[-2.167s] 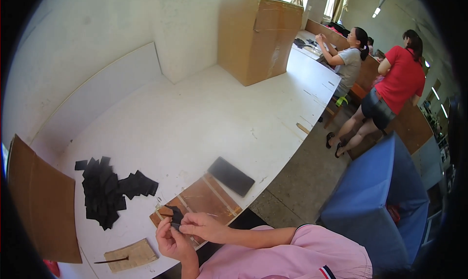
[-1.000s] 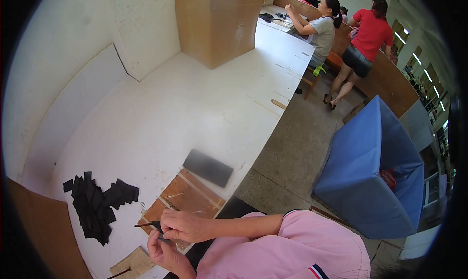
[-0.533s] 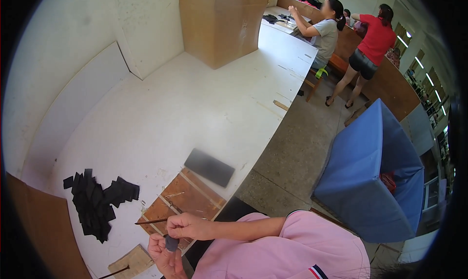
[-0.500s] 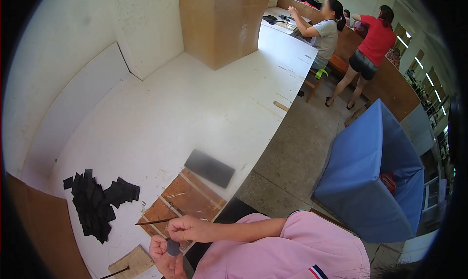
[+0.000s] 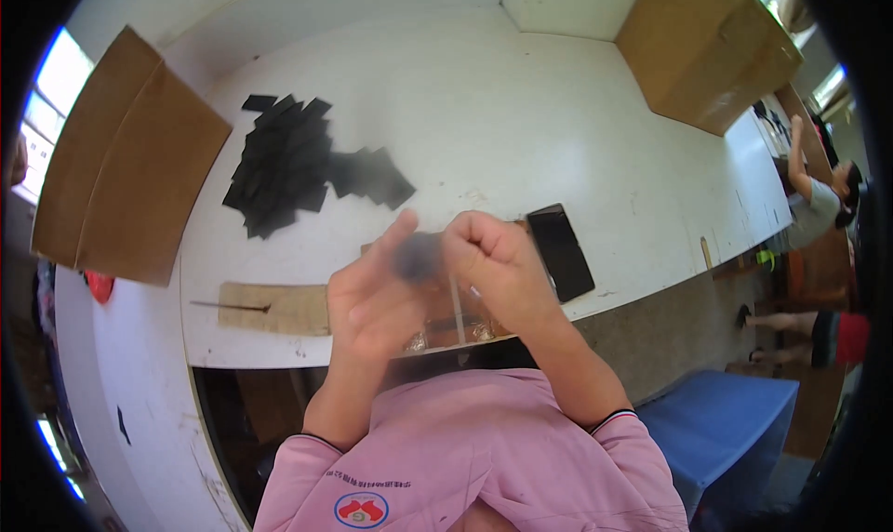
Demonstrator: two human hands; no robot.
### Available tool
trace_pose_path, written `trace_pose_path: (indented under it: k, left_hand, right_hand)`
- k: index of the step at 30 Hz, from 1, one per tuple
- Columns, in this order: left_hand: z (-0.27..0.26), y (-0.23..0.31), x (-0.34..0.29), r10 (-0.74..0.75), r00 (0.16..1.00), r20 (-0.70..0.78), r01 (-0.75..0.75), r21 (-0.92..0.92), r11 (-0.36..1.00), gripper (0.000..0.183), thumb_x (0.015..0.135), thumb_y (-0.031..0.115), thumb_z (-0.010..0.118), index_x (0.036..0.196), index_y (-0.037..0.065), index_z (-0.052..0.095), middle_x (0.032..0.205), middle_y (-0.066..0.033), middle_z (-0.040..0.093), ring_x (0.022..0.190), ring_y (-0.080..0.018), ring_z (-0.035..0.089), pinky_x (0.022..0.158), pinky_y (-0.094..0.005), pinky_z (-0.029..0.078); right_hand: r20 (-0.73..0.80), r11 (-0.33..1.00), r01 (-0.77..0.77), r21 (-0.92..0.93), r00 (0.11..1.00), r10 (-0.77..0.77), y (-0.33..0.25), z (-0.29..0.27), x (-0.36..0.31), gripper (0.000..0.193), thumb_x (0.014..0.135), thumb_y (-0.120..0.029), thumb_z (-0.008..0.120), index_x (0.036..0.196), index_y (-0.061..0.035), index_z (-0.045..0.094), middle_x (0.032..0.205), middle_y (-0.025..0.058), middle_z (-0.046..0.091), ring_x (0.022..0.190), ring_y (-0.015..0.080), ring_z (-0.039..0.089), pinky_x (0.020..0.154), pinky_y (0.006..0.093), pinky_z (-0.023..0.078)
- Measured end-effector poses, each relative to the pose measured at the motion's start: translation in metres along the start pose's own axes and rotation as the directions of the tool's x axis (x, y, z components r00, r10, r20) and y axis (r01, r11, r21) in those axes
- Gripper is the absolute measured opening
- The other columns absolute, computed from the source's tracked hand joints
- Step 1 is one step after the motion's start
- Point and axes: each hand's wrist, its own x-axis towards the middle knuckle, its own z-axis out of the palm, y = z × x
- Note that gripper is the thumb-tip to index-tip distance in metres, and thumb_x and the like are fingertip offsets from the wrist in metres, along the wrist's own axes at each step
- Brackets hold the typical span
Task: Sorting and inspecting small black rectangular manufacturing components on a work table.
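A small dark piece (image 5: pixel 419 256), smeared by motion and too blurred to name surely, hangs between my hands. My left hand (image 5: pixel 372 295) has it at the fingertips, palm partly turned up. Close beside its right side, my right hand (image 5: pixel 498 267) is curled, thumb against the fingers; whatever it holds is hidden. Beneath both hands lies a brown board (image 5: pixel 439 304) with pale strips, at the table's front edge. Flat black cut pieces (image 5: pixel 284 165) form a loose pile beyond my left hand. A flat black rectangle (image 5: pixel 561 253) rests right of my right hand.
A tan slab (image 5: pixel 293 313) with a thin dark rod (image 5: pixel 228 305) on it lies at left on the white table (image 5: pixel 484 113). Cardboard boxes stand far left (image 5: pixel 121 160) and far right (image 5: pixel 707 53). A blue fabric bin (image 5: pixel 716 420) and two people are at right.
The view has swung left, centring the table and my hands. My hands are raised and further apart. The dark stick that was in my right hand no longer shows.
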Motion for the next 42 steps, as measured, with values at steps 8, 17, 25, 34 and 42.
trace_pose_path:
  k: [8, 17, 25, 34, 42]
  left_hand:
    - [-0.067, 0.017, 0.001, 0.163, 0.907, -0.389, -0.080, 0.220, 0.972, 0.024, 0.086, 0.009, 0.043, 0.109, 0.006, 0.051, 0.068, -0.0009, 0.053, 0.037, -0.0044, 0.029, 0.033, -0.0169, 0.023]
    - [-0.049, 0.008, -0.007, 0.329, 0.943, -0.045, -0.142, 0.841, 0.521, 0.037, 0.079, 0.009, 0.056, 0.112, -0.002, 0.044, 0.079, -0.0074, 0.056, 0.046, -0.0042, 0.040, 0.042, -0.0176, 0.032]
    - [-0.026, 0.012, 0.006, 0.283, 0.847, 0.451, -0.368, 0.880, -0.301, 0.021, 0.076, 0.001, 0.053, 0.097, 0.000, 0.055, 0.098, -0.0111, 0.057, 0.093, -0.0168, 0.052, 0.081, -0.0285, 0.040]
    - [-0.048, 0.001, -0.006, 0.537, 0.756, 0.374, -0.469, 0.882, 0.047, 0.010, 0.077, -0.003, 0.051, 0.086, 0.000, 0.054, 0.098, -0.0141, 0.056, 0.093, -0.0206, 0.052, 0.077, -0.0299, 0.045]
    - [-0.013, -0.001, 0.009, 0.285, 0.922, 0.260, -0.278, 0.960, 0.021, 0.017, 0.071, 0.008, 0.066, 0.082, -0.002, 0.059, 0.093, -0.0095, 0.058, 0.087, -0.0158, 0.053, 0.075, -0.0257, 0.041]
  right_hand:
    - [0.102, 0.915, -0.296, 0.274, 0.955, 0.279, 0.092, -0.018, 0.000, 0.016, 0.082, -0.021, 0.054, 0.076, -0.0071, 0.051, 0.065, -0.0012, 0.049, 0.059, 0.0064, 0.045, 0.055, 0.0201, 0.037]
    - [0.160, 0.981, -0.193, 0.034, 0.970, 0.185, 0.081, -0.023, 0.012, 0.018, 0.083, -0.020, 0.052, 0.074, -0.0045, 0.050, 0.068, -0.0005, 0.049, 0.060, 0.0062, 0.043, 0.056, 0.0196, 0.036]
    - [-0.040, 0.925, -0.002, -0.381, 0.999, -0.014, 0.056, -0.015, 0.002, 0.015, 0.080, -0.017, 0.053, 0.076, -0.0022, 0.051, 0.068, 0.0041, 0.052, 0.062, 0.0088, 0.048, 0.053, 0.0228, 0.038]
    - [0.399, 0.101, 0.426, -0.899, 0.891, -0.216, 0.042, -0.010, 0.005, 0.023, 0.071, -0.025, 0.061, 0.066, -0.0037, 0.052, 0.064, 0.0058, 0.053, 0.062, 0.0199, 0.054, 0.049, 0.0322, 0.042]
    - [0.324, 0.399, 0.501, -0.768, 0.841, -0.433, 0.053, -0.016, 0.001, 0.017, 0.077, -0.020, 0.055, 0.071, -0.0048, 0.054, 0.065, 0.0072, 0.054, 0.057, 0.0228, 0.054, 0.047, 0.0337, 0.042]
